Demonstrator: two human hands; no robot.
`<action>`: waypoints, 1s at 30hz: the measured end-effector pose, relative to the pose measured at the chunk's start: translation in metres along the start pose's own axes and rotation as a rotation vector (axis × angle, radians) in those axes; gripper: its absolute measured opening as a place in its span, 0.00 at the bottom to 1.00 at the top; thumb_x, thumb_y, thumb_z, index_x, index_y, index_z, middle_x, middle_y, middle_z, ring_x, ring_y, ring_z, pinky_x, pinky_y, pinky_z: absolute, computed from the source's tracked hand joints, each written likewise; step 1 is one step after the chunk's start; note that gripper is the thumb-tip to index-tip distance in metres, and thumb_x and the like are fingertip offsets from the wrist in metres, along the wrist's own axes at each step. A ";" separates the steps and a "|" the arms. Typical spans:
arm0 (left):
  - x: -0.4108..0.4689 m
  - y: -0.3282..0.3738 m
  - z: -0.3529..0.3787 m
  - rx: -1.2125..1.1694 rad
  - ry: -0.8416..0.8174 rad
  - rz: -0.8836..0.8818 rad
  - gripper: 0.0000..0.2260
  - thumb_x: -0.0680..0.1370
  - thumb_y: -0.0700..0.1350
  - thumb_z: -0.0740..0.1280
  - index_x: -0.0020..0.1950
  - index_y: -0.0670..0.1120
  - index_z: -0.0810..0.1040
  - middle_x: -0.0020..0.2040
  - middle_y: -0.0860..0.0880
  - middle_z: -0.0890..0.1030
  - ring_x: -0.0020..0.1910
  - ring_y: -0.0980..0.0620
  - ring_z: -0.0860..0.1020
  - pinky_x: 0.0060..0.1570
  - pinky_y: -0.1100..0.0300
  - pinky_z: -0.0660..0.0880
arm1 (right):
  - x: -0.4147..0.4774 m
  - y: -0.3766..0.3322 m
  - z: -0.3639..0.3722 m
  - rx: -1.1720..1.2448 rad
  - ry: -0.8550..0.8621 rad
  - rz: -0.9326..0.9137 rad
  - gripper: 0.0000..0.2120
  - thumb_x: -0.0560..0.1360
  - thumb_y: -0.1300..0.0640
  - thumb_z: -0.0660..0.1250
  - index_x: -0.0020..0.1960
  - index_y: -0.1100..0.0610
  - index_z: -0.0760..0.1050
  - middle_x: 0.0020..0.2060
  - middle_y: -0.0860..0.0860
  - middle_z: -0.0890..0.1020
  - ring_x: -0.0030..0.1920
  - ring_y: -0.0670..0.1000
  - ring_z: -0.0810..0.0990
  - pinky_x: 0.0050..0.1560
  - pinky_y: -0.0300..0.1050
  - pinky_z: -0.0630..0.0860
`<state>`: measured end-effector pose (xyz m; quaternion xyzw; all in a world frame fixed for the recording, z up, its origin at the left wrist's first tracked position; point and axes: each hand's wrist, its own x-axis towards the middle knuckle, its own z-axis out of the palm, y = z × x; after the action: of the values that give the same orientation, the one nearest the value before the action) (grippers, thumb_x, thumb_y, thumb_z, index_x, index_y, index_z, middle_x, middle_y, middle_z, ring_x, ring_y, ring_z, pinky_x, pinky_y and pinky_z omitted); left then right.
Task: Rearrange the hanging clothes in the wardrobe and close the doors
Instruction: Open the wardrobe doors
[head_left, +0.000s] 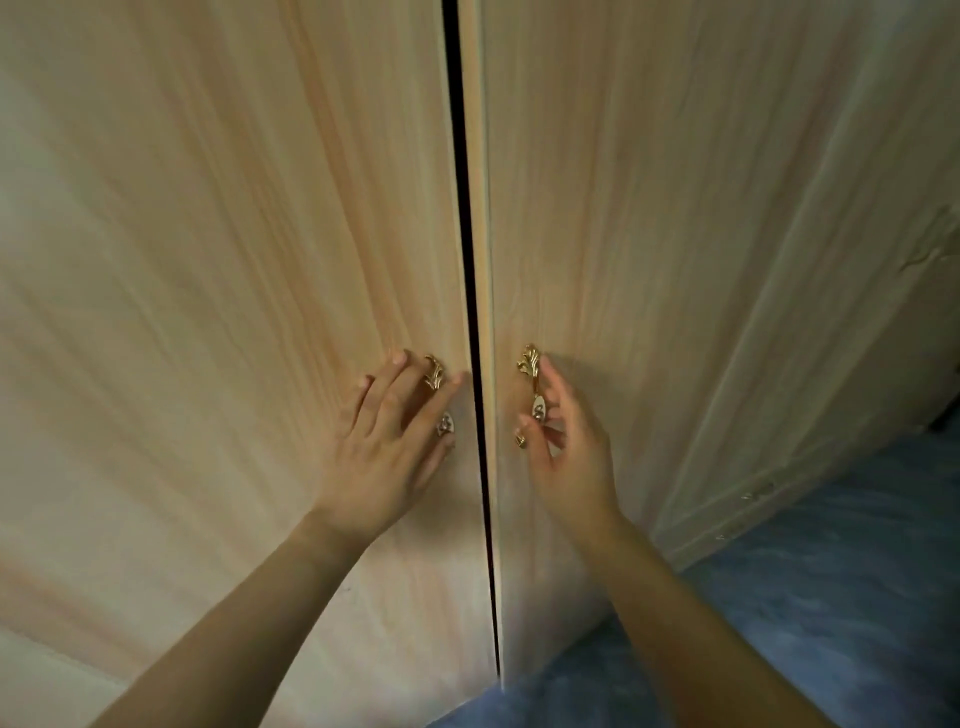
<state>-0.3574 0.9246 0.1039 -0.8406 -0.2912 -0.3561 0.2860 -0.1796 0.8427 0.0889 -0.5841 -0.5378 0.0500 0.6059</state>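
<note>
Two pale wood wardrobe doors fill the view, the left door (208, 260) and the right door (649, 208), with a thin dark gap (470, 260) between them. The right door's edge stands slightly proud of the left one. Each door carries an ornate gold handle. My left hand (387, 452) lies flat on the left door with fingers spread over the left handle (436, 384). My right hand (569, 452) has its thumb and fingers around the right handle (532, 387). The clothes inside are hidden.
A blue carpet (831, 597) covers the floor at the lower right. Another pale wood panel (831, 389) of the wardrobe runs along the right side down to the carpet.
</note>
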 end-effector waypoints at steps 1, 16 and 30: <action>0.000 -0.001 0.001 -0.016 0.008 0.004 0.21 0.78 0.52 0.63 0.71 0.51 0.68 0.70 0.44 0.65 0.74 0.46 0.57 0.72 0.54 0.50 | -0.003 -0.003 0.000 -0.011 0.015 -0.006 0.26 0.76 0.60 0.61 0.71 0.44 0.61 0.59 0.44 0.74 0.56 0.45 0.77 0.55 0.46 0.78; 0.020 0.049 -0.024 -0.396 -0.102 0.006 0.24 0.77 0.55 0.59 0.72 0.50 0.66 0.73 0.42 0.61 0.74 0.41 0.56 0.72 0.41 0.53 | -0.068 -0.021 -0.099 -0.061 0.026 0.062 0.32 0.76 0.68 0.62 0.70 0.37 0.63 0.52 0.37 0.76 0.53 0.43 0.77 0.50 0.32 0.74; 0.124 0.226 -0.084 -1.246 -0.217 0.144 0.30 0.78 0.63 0.54 0.77 0.58 0.48 0.77 0.57 0.53 0.75 0.59 0.53 0.72 0.64 0.54 | -0.114 -0.020 -0.249 0.065 0.011 0.214 0.24 0.73 0.53 0.65 0.65 0.34 0.68 0.62 0.43 0.76 0.64 0.47 0.74 0.56 0.42 0.76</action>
<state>-0.1651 0.7516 0.1861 -0.8981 0.0004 -0.3512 -0.2646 -0.0620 0.5950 0.1009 -0.6186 -0.4672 0.1287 0.6185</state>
